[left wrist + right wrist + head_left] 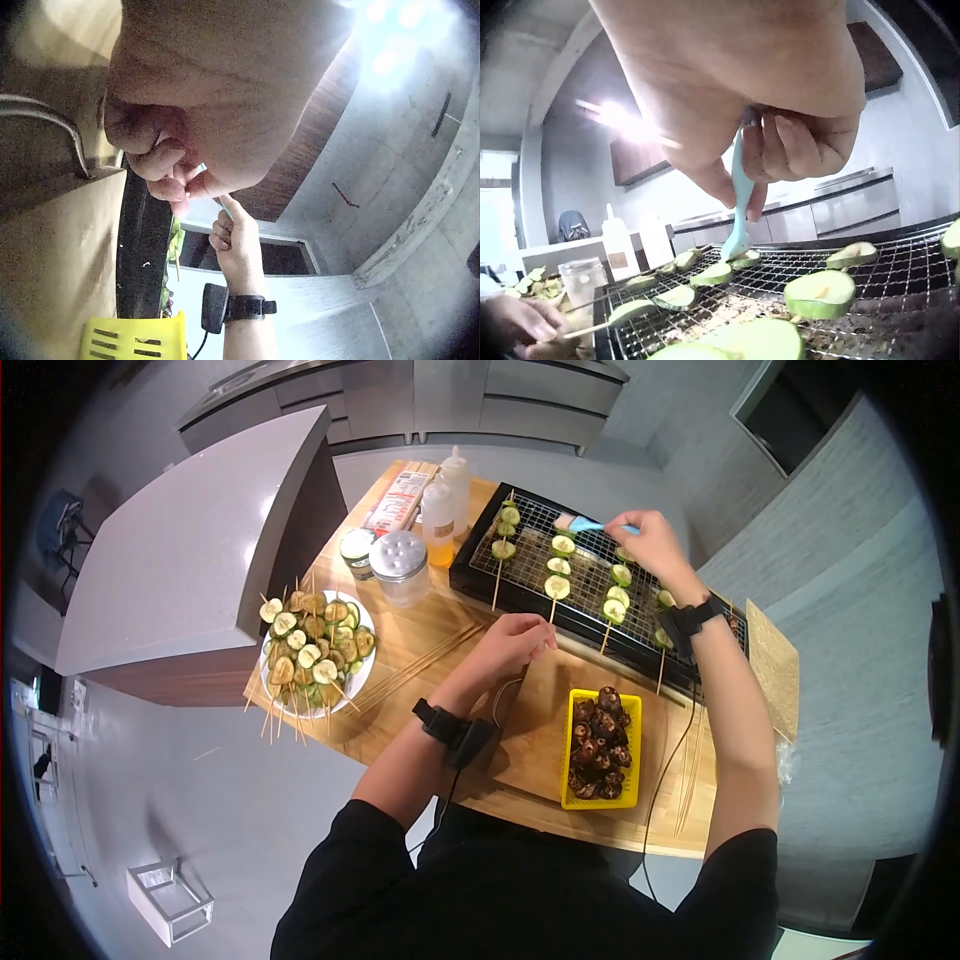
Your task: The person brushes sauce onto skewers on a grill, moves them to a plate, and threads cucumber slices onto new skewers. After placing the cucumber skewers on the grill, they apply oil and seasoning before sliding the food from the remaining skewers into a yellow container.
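My right hand point(650, 545) grips the light blue handle of a basting brush point(740, 187) above the grill. Its bristle head is at the far slices of one skewer of zucchini slices point(557, 588), overlapping them in the right wrist view. At the near side of the grill, my left hand point(515, 643) pinches the bare stick end of that skewer, as the right wrist view shows. More zucchini skewers point(615, 610) lie side by side across the wire mesh of the black grill point(480, 582). In the left wrist view my curled left fingers point(161, 161) hide most of the stick.
A yellow basket point(567, 760) of dark mushrooms stands on a cutting board point(520, 745). To the left are a white plate point(364, 670) of zucchini skewers, loose sticks point(420, 665), a shaker jar point(400, 565), a can point(357, 550) and squeeze bottles point(437, 520). Camera cables hang from both wrists.
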A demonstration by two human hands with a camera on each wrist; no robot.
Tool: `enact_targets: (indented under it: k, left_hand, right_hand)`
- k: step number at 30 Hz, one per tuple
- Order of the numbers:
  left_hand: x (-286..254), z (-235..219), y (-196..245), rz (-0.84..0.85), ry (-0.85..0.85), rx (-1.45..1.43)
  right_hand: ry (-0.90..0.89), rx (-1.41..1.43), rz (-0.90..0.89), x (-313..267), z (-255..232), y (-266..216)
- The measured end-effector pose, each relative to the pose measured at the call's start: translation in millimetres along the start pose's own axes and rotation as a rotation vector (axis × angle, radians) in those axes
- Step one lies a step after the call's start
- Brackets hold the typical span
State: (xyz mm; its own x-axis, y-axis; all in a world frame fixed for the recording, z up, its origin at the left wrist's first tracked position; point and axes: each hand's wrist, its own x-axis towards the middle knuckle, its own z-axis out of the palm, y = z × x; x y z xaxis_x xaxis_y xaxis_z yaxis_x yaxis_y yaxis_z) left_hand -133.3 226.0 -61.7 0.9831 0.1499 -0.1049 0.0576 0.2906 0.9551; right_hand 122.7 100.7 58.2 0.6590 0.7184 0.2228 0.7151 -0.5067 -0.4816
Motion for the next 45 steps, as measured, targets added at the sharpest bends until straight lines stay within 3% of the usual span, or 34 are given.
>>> enact_targets:
  k: [2,5,8,11,14,17,21,24,28,37,40,45]
  left_hand:
    - [-1.6,-0.5,0.9,-0.006,0.007,0.000]
    - [-2.1,-0.5,2.2,-0.039,0.006,-0.020]
    - [0.8,-1.9,-2.2,-0.005,-0.011,-0.027]
    - [-1.9,0.5,0.1,-0.004,-0.002,-0.046]
    - [-1.2,-0.4,-1.4,0.035,-0.014,-0.046]
    - [-2.9,2.2,2.3,-0.022,0.006,-0.007]
    - [1.3,1.0,-4.8,0.008,0.021,0.019]
    - [2.4,2.2,-5.2,0.017,0.023,0.023]
    - [-0.3,3.0,-1.0,0.066,0.038,0.030]
    - [-0.7,1.1,0.6,0.075,0.001,-0.004]
    - [1.4,-1.1,-1.9,0.077,-0.005,0.001]
    - [5.1,-2.2,-7.0,0.068,-0.033,-0.019]
  right_hand:
    - [0.036,0.140,0.009,3.4,-0.1,2.4]
    - [-0.001,-0.090,-0.032,-3.0,-1.6,4.3]
    - [0.010,0.113,0.011,-11.8,-3.9,0.5]
    - [0.000,-0.023,-0.017,-24.1,-2.5,3.2]
    - [0.015,0.239,-0.016,-39.1,-3.9,0.6]
    - [-0.094,0.071,-0.043,-61.4,-5.3,-10.5]
    - [-0.085,0.223,0.026,-79.4,-8.6,-20.6]
    - [-0.105,0.180,-0.119,-90.6,-5.6,-17.5]
    - [-0.135,0.137,-0.007,-98.4,-13.1,-19.4]
    - [-0.028,0.234,-0.111,-103.4,-16.8,-18.7]
    - [-0.001,0.270,-0.028,-104.5,-28.1,-31.9]
    - [-0.049,0.283,-0.051,-102.7,-19.0,-17.6]
